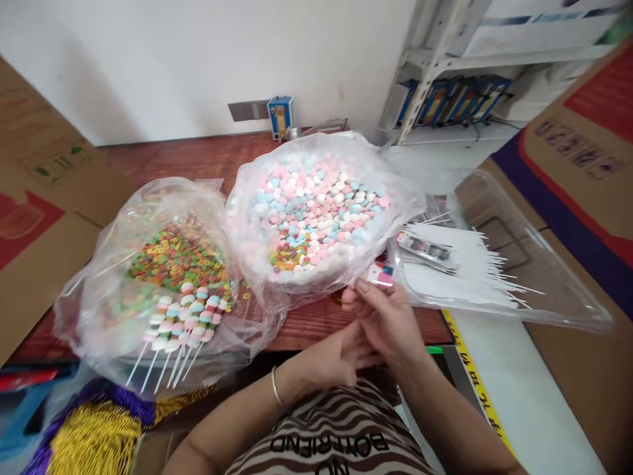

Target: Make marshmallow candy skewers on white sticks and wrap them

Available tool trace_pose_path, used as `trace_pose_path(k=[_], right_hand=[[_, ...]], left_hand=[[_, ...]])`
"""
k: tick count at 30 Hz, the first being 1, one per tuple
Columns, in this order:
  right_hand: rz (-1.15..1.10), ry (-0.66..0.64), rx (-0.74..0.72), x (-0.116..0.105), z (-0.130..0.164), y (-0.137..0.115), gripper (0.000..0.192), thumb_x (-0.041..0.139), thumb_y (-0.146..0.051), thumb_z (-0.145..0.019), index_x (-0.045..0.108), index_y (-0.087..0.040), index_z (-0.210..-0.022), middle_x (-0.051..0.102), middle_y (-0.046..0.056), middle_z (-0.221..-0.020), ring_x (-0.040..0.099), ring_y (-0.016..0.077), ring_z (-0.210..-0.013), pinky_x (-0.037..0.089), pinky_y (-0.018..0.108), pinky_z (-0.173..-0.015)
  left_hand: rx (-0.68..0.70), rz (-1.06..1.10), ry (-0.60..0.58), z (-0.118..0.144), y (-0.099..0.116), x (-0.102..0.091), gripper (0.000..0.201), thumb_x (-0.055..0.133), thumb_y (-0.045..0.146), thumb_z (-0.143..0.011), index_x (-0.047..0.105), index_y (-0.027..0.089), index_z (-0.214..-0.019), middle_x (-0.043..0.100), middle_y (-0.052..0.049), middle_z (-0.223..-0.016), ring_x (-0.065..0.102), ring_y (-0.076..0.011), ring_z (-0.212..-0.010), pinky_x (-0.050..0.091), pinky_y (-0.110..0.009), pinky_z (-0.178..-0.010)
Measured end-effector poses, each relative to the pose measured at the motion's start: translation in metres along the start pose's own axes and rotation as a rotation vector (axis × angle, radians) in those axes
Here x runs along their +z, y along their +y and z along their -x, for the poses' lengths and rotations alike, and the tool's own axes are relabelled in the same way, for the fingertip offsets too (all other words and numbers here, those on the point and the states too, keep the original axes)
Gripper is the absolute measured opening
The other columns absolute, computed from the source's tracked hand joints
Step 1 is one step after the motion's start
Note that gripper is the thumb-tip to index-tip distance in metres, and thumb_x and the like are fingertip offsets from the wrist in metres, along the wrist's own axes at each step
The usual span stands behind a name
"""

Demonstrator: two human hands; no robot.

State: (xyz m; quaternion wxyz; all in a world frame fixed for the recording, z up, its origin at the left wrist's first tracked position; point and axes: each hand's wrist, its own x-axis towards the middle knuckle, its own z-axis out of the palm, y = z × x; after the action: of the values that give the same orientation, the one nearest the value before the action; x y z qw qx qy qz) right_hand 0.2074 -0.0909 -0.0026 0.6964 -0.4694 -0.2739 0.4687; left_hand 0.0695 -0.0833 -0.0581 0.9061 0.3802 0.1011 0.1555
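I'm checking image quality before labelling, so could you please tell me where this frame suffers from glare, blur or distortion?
Head view: glare whitens the plastic bags and the clear tray; the sticks wash out against it; the hands, right hand over left hand, are softly blurred; the shelf and boxes lean with wide-angle distortion; lighting is even, shadows faint.

Pastel pink, blue, white marshmallows; multicoloured cereal rings; brown-striped shirt

White wall; wooden table; metal shelving
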Motion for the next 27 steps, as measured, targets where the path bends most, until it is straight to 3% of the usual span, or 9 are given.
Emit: trace_pose_path(k=[2,4,7,9,11,15,21,25,27], right_hand=[[-0.029,-0.012,0.066,0.015,0.012,0.024,0.031,0.087,-0.043,-0.074,0.069,-0.021,-0.087,0.074,0.001,-0.071,0.068,0.0161,-0.061,0.06,0.03,-0.06],[-0.011,-0.1,0.139,0.022,0.016,0.043,0.03,0.087,-0.042,-0.076,0.069,-0.021,-0.089,0.075,0.0,-0.074,0.069,0.0157,-0.064,0.061,0.03,-0.065],[0.052,-0.281,0.24,0.026,0.014,0.061,0.032,0.087,-0.044,-0.076,0.069,-0.022,-0.092,0.075,0.0,-0.08,0.068,0.0159,-0.066,0.06,0.029,-0.063],[0.084,-0.333,0.26,0.03,0.011,0.07,0.034,0.085,-0.046,-0.077,0.07,-0.022,-0.095,0.075,0.001,-0.087,0.068,0.0168,-0.071,0.06,0.03,-0.065],[0.115,-0.349,0.235,0.035,0.01,0.076,0.032,0.083,-0.047,-0.079,0.071,-0.023,-0.096,0.076,0.001,-0.091,0.068,0.0184,-0.08,0.06,0.032,-0.074],[0.174,-0.325,0.13,0.041,0.007,0.083,0.025,0.08,-0.046,-0.083,0.073,-0.022,-0.088,0.075,0.001,-0.091,0.066,0.0195,-0.091,0.054,0.033,-0.089],[0.293,-0.305,0.083,0.037,0.005,0.077,0.03,0.076,-0.046,-0.085,0.067,-0.02,-0.074,0.064,-0.002,-0.073,0.052,0.0147,-0.07,0.045,0.027,-0.07],[0.36,-0.315,0.071,0.038,0.006,0.078,0.044,0.071,-0.052,-0.088,0.056,-0.02,-0.062,0.049,-0.004,-0.06,0.042,0.0132,-0.062,0.038,0.027,-0.062],[0.354,-0.32,0.091,0.037,0.005,0.081,0.044,0.07,-0.054,-0.088,0.057,-0.02,-0.063,0.049,-0.004,-0.061,0.043,0.0135,-0.062,0.039,0.027,-0.062]], left_hand=[[0.206,0.14,0.226,-0.004,0.002,-0.001,0.074,0.086,0.064,-0.066,0.069,0.023,-0.124,0.065,-0.013,-0.131,0.059,-0.0302,-0.125,0.044,-0.044,-0.11],[0.335,0.227,0.426,0.004,0.013,-0.003,0.065,0.086,0.067,-0.064,0.074,0.019,-0.106,0.07,-0.007,-0.1,0.064,-0.0211,-0.095,0.052,-0.035,-0.094],[0.403,0.26,0.707,0.023,0.032,-0.007,0.047,0.092,0.049,-0.066,0.076,0.016,-0.095,0.064,0.002,-0.074,0.05,-0.0084,-0.061,0.049,-0.025,-0.068],[0.468,0.222,0.887,0.031,0.039,-0.012,0.034,0.092,0.036,-0.068,0.077,0.016,-0.091,0.068,0.001,-0.074,0.053,-0.0083,-0.06,0.048,-0.024,-0.066],[0.551,0.186,1.009,0.034,0.04,-0.017,0.031,0.093,0.032,-0.065,0.078,0.015,-0.085,0.074,-0.002,-0.08,0.064,-0.013,-0.072,0.052,-0.028,-0.075],[0.586,0.119,1.086,0.037,0.037,-0.025,0.031,0.093,0.035,-0.064,0.078,0.015,-0.083,0.076,-0.004,-0.08,0.071,-0.0203,-0.085,0.053,-0.035,-0.089],[0.568,0.026,1.119,0.038,0.037,-0.03,0.035,0.094,0.03,-0.063,0.075,0.017,-0.09,0.077,-0.002,-0.092,0.07,-0.0168,-0.087,0.052,-0.033,-0.093],[0.6,0.102,1.097,0.032,0.036,-0.034,0.041,0.096,0.033,-0.057,0.071,0.017,-0.085,0.074,0.0,-0.084,0.067,-0.0153,-0.079,0.053,-0.032,-0.088],[0.62,0.132,1.093,0.031,0.036,-0.036,0.043,0.097,0.034,-0.056,0.07,0.016,-0.085,0.074,0.0,-0.084,0.068,-0.0161,-0.081,0.053,-0.033,-0.09]])
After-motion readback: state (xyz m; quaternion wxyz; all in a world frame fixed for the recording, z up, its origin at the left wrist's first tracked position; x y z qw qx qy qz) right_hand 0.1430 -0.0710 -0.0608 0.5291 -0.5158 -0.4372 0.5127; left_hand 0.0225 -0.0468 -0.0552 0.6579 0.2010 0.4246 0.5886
